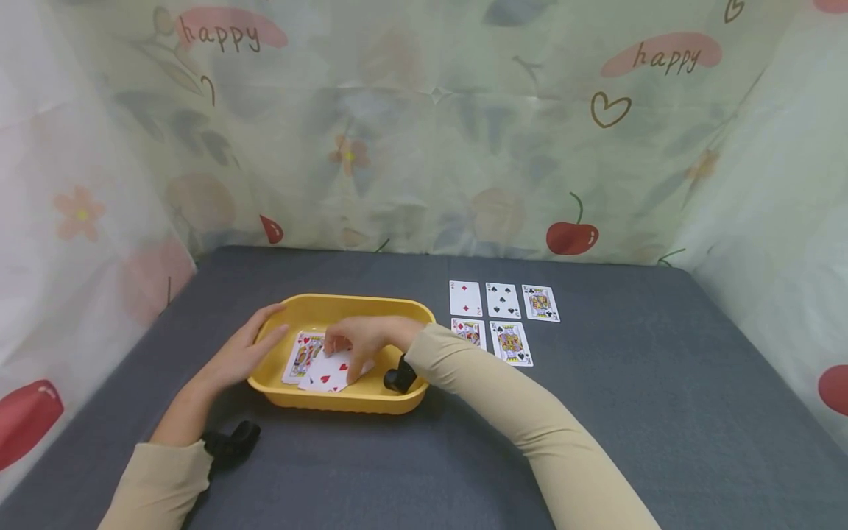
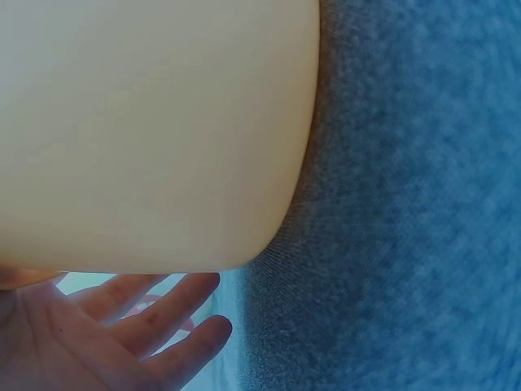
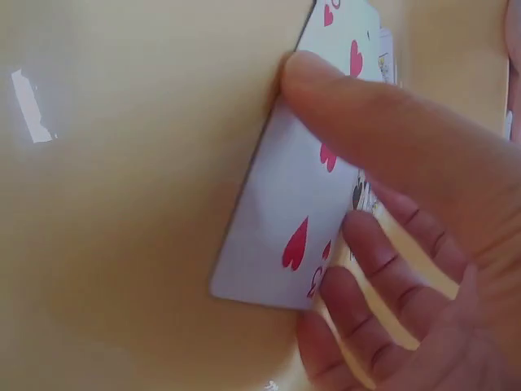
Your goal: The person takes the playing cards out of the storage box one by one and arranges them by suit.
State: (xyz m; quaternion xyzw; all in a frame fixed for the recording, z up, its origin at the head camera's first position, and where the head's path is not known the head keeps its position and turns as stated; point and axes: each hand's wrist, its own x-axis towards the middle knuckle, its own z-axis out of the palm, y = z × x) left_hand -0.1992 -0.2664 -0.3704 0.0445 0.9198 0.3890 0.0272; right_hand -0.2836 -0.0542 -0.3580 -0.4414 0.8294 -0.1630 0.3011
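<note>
My right hand [image 1: 364, 338] reaches into a yellow plastic basin [image 1: 358, 303] and pinches a three of hearts [image 3: 281, 195] between thumb and fingers. In the right wrist view, the thumb lies along one long edge of the card and the fingers curl by the other edge. Beside and partly under it in the basin lie more playing cards [image 1: 302, 355], with a face card of hearts on top. My left hand [image 1: 241, 352] is at the basin's left end, thumb over the rim, other fingers [image 2: 167, 314] loosely extended along the outside.
Right of the basin, face-up cards lie in two rows on the dark grey cloth: a two of diamonds [image 1: 465, 298], a spade number card [image 1: 503, 300] and several face cards [image 1: 511, 344]. My right forearm partly covers one. A printed curtain [image 1: 424, 147] stands behind the table.
</note>
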